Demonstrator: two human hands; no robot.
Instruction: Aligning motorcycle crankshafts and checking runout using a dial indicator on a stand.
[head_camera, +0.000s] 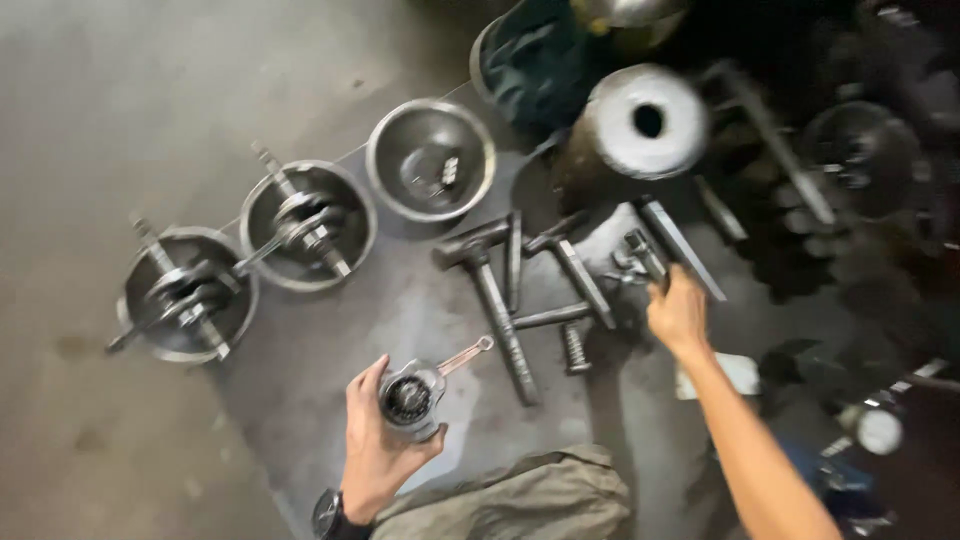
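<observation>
Head view looks down on a grey metal sheet (320, 370) laid on the workshop floor. Near its near edge, the left hand (375, 455) is closed around a crank assembly (410, 397), a round steel part with a bearing face showing and a thin connecting rod (465, 355) sticking out to the far right. It looks solid and heavy for its size, rigid, and probably oily, so a full wrap around the round body seems the safest hold; the rod would pivot if gripped alone.

To the right, the right hand (678, 312) reaches among loose tools, its fingers on a small metal piece (640, 255); blur hides whether they have closed on it. A hammer (495, 300) lies between the hands. Three steel bowls (430, 160) sit in a row on the far left, two holding more crank parts.
</observation>
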